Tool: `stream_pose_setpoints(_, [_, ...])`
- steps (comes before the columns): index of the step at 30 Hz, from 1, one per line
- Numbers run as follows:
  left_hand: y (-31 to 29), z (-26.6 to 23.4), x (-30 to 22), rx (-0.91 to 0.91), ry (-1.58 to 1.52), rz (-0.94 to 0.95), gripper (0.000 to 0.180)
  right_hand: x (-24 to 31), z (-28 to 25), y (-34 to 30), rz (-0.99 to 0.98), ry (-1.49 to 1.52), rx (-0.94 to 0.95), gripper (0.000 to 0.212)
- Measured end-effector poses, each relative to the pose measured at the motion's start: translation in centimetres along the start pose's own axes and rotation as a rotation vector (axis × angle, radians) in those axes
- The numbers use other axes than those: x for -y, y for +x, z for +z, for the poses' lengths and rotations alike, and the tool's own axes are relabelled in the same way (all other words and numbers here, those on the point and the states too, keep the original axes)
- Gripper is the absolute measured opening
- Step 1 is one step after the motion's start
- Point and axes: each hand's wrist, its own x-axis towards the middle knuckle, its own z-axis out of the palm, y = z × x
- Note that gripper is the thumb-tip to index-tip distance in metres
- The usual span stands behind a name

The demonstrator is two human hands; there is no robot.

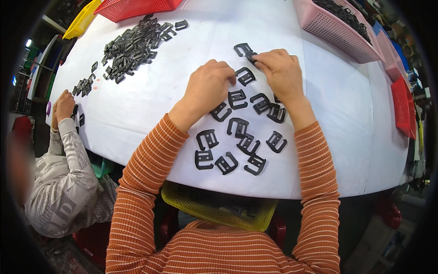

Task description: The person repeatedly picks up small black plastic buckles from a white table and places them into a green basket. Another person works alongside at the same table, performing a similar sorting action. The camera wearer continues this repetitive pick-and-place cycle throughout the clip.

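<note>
Black plastic hook buckles lie scattered on the white table between and below my hands. My right hand (280, 75) is closed in a pinch at the edge of a black buckle (244, 48), the farthest of this group. My left hand (206, 87) is curled with its fingers together, its fingertips beside another buckle (245, 76). Whatever those fingers hold, if anything, is hidden. Nearer to me are a single buckle (237, 99), two touching ones (243, 135) and a lone buckle (276, 142) on the right. My right wrist partly covers one more.
A large heap of black buckles (132, 48) lies at the far left. Red (137, 8), yellow (82, 18) and pink baskets (340, 39) stand along the far edges. A yellow basket (219, 210) sits below the table edge. At left, a co-worker's hands (64, 107) handle small parts.
</note>
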Motion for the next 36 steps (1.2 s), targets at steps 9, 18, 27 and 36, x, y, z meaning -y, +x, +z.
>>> stream_pose_setpoints(9, [1.2, 0.4, 1.9, -0.144, -0.076, -0.053, 0.027, -1.6, -1.8, -0.2, -0.014, -0.008, -0.011, 0.023])
stream_pose_setpoints(18, [4.8, 3.8, 5.2, -0.081, -0.043, 0.119, 0.038, 0.4, -0.1, 1.1, 0.220, 0.065, 0.124, 0.021])
stream_pose_setpoints(27, [3.3, 1.7, 6.6, -0.148, -0.397, -0.221, 0.029, -8.8, -2.3, -2.6, 0.332, 0.134, 0.079, 0.042])
stream_pose_setpoints(36, [0.5, 3.4, 3.9, 0.095, -0.085, 0.090, 0.047, -0.2, 1.3, -3.3, 0.006, 0.129, 0.287, 0.057])
